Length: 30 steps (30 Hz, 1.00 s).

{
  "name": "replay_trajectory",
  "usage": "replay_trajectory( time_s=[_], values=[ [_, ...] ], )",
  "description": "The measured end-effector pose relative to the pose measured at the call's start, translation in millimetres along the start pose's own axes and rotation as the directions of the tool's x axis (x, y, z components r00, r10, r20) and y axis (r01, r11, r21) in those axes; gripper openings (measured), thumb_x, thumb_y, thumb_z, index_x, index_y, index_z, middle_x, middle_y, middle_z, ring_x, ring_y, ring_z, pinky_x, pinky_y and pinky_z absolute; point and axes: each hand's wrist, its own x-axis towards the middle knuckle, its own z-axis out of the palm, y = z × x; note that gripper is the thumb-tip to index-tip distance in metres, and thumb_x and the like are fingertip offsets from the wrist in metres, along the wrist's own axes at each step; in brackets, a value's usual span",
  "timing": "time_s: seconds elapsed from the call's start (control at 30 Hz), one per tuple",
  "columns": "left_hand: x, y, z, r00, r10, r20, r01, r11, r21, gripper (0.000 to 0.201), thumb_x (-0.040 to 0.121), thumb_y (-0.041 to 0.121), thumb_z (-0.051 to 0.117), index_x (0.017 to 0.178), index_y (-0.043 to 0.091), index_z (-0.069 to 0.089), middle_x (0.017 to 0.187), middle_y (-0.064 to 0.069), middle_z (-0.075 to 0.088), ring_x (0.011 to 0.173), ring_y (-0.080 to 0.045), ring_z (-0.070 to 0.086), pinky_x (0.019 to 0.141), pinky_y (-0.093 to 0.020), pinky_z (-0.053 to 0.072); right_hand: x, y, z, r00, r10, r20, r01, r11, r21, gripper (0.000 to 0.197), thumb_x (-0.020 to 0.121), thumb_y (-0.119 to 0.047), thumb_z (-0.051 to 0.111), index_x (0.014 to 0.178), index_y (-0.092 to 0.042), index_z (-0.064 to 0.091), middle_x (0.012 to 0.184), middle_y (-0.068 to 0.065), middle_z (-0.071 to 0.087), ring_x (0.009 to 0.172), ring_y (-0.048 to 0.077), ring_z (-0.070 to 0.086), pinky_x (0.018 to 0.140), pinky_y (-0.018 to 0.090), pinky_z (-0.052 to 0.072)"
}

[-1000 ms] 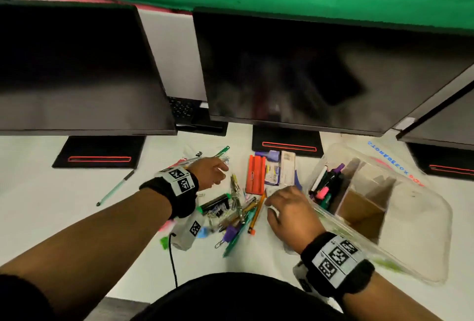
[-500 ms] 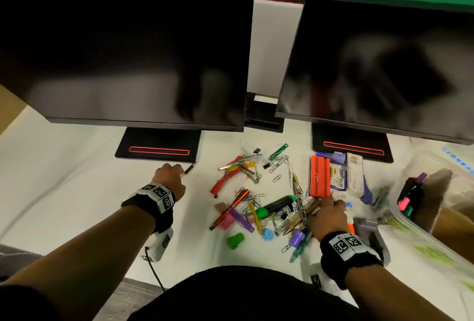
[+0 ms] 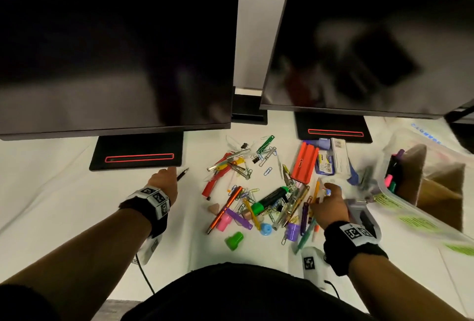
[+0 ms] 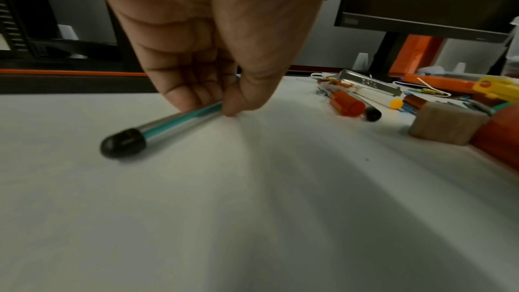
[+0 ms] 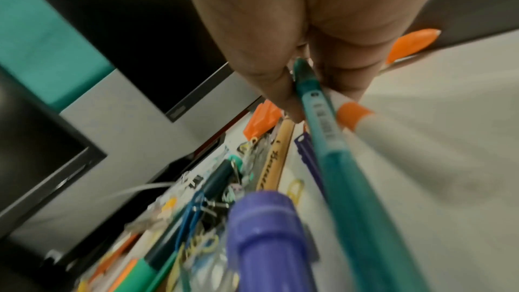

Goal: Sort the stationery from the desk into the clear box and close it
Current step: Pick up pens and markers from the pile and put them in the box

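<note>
The desk (image 3: 64, 205) ran white under two dark monitors (image 3: 115, 51), and the clear box (image 3: 420, 220) lay tilted at its right edge, mouth toward the middle, with a few markers already standing inside. Between the two hands sprawled the pile of stationery (image 3: 259, 192): pens, markers, caps and paper clips, most of it not yet sorted. The right hand (image 3: 329, 205) sat at the pile's right flank, just beside the box and far nearer to it than the other; its thumb and fingers were closed round a teal pen (image 5: 323, 123) and a white pen with an orange band (image 5: 362, 119), both running back along the hand toward the wrist. The left hand (image 3: 164, 183) was out on the far left, well apart from the box, by the foot of the left monitor. Its thumb and fingertips pinched a slim pen with a teal stripe (image 4: 179, 123) low against the desk, the black end pointing out to the side. Judging by this layout, the right hand's pair had only a short swing rightward to reach the box mouth, whereas the left hand's pen would have to cross the whole pile, long axis turned to slot in among the markers.
</note>
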Motion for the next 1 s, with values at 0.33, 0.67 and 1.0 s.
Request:
replay_trajectory(
  time_s=[0.33, 0.67, 1.0],
  values=[
    [-12.6, 62.6, -8.6, 0.976, 0.218, -0.022, -0.219, 0.969, -0.118, 0.029, 0.094, 0.022, 0.04, 0.11, 0.007, 0.058, 0.109, -0.015, 0.065, 0.089, -0.028, 0.06, 0.074, -0.032, 0.046, 0.4, 5.3, -17.0, 0.994, 0.077, 0.082, -0.098, 0.954, 0.283, 0.039, 0.096, 0.002, 0.038, 0.134, -0.002, 0.042, 0.096, 0.017, 0.057, 0.056, 0.018, 0.053, 0.039, 0.023, 0.043],
    [-33.9, 107.5, 11.4, 0.926, 0.341, 0.162, -0.356, 0.932, 0.073, 0.032, 0.085, 0.026, 0.061, 0.112, 0.008, 0.057, 0.117, -0.011, 0.062, 0.108, -0.027, 0.059, 0.082, -0.03, 0.047, -8.6, -1.8, -17.3, 0.991, -0.132, -0.022, 0.134, 0.959, 0.251, 0.01, 0.086, -0.011, 0.065, 0.095, -0.011, 0.06, 0.059, 0.002, 0.054, 0.051, 0.02, 0.048, 0.059, 0.031, 0.044],
    [-37.0, 111.3, 7.0, 0.937, 0.319, 0.141, -0.322, 0.947, 0.001, 0.032, 0.09, 0.02, 0.049, 0.12, 0.008, 0.051, 0.124, -0.012, 0.058, 0.113, -0.028, 0.056, 0.087, -0.031, 0.046, -2.7, -16.7, -0.1, 0.99, -0.067, 0.128, 0.109, 0.928, -0.355, 0.028, 0.09, -0.032, 0.057, 0.093, -0.005, 0.061, 0.091, 0.009, 0.061, 0.095, 0.031, 0.061, 0.071, 0.028, 0.04]
  ],
)
